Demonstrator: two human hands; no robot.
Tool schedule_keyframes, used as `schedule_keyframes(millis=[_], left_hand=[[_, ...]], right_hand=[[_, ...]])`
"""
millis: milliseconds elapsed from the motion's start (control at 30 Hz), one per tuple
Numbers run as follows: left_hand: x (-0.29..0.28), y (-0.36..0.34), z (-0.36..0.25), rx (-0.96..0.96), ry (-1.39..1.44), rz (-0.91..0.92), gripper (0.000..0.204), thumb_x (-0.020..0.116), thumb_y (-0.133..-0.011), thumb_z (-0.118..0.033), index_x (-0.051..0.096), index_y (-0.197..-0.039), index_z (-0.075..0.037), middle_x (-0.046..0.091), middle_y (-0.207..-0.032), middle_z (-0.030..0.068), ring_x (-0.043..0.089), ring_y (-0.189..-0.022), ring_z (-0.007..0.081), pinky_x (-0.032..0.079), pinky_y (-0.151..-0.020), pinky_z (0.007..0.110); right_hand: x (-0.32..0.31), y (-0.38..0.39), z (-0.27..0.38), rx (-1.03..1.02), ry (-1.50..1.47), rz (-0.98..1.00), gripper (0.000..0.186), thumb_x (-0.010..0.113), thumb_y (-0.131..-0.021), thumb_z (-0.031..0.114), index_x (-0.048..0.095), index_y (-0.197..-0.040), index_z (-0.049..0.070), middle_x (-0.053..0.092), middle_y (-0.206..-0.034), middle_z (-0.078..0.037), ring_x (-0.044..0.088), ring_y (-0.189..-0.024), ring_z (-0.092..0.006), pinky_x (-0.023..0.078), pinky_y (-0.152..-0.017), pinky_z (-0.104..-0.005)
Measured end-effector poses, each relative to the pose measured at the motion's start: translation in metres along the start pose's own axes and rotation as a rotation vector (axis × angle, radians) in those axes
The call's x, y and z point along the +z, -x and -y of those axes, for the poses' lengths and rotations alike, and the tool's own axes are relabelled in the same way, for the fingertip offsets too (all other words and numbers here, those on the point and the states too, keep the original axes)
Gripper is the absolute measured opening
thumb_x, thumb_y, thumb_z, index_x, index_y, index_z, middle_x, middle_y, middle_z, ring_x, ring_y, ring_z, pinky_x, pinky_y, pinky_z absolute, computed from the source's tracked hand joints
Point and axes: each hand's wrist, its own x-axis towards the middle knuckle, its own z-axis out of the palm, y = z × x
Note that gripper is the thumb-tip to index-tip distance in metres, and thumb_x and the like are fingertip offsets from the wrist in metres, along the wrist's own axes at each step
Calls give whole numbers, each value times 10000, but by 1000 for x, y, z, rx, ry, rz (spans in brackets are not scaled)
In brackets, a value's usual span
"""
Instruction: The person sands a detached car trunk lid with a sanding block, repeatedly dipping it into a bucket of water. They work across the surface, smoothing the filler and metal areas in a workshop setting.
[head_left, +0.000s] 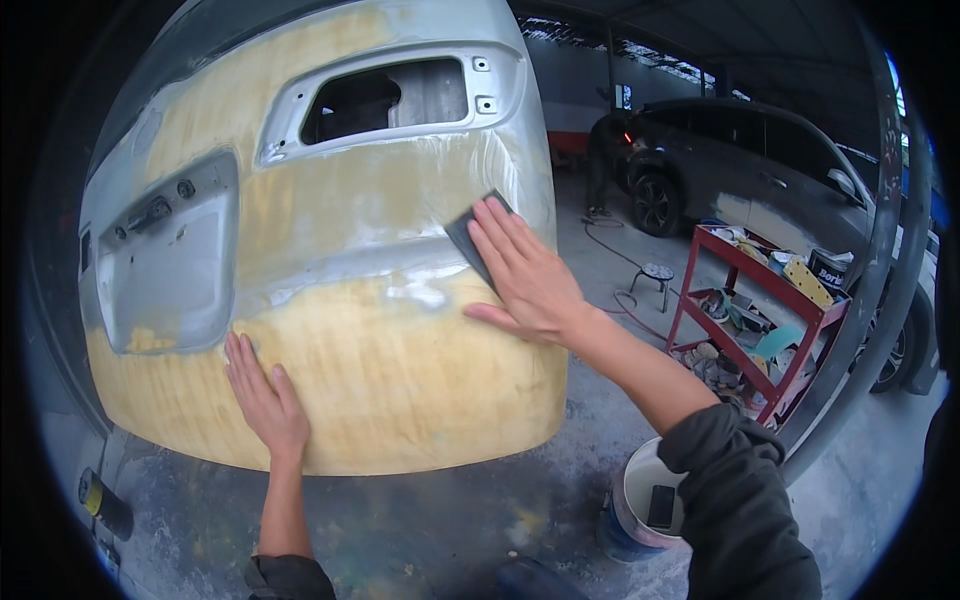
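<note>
A car tailgate panel (400, 385), grey with broad yellowish filler patches, stands in front of me. My right hand (533, 282) presses a dark sheet of sandpaper (467, 243) against its right side, below the window-like cutout (432, 93). The fingers lie together along the sheet, covering much of it, and the thumb is spread apart on the panel. Lower left, my left hand (268, 400) lies flat on the yellow surface with nothing in it. Beside its fingertips is the recessed plate area (180, 270).
On the right, a red shelf cart (765, 258) carries several tools and cans. A bucket (640, 490) with a phone (661, 507) on top stands near my right arm. Behind are a stool (657, 272), a hose (607, 240) and a dark car (740, 170). A can (105, 505) sits lower left.
</note>
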Motion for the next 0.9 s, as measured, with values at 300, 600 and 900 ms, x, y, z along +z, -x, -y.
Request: schedule_keyframes(millis=[300, 600, 900], left_hand=[[1, -4, -5, 1, -3, -11, 591, 464, -1086, -206, 382, -1621, 32, 365, -1705, 220, 319, -1594, 383, 206, -1312, 522], [1, -4, -1, -14, 9, -13, 592, 470, -1080, -209, 392, -1614, 34, 374, -1700, 219, 326, -1590, 387, 207, -1311, 528], [1, -6, -7, -5, 21, -2, 603, 463, -1082, -232, 388, -1617, 37, 367, -1700, 232, 321, -1592, 389, 205, -1311, 531]], right_hand=[[35, -97, 78, -8, -160, -224, 1136, 533, -938, 787, 407, -1549, -162, 328, -1685, -320, 244, -1618, -426, 174, -1337, -489], [-3, -8, -8, -6, -16, 2, 1071, 574, -970, 707, 304, -1625, -96, 275, -1728, -265, 190, -1643, -379, 171, -1338, -487], [45, -141, 92, -115, -154, -241, 1100, 532, -954, 771, 396, -1565, -133, 333, -1691, -297, 241, -1619, -415, 175, -1335, -484]])
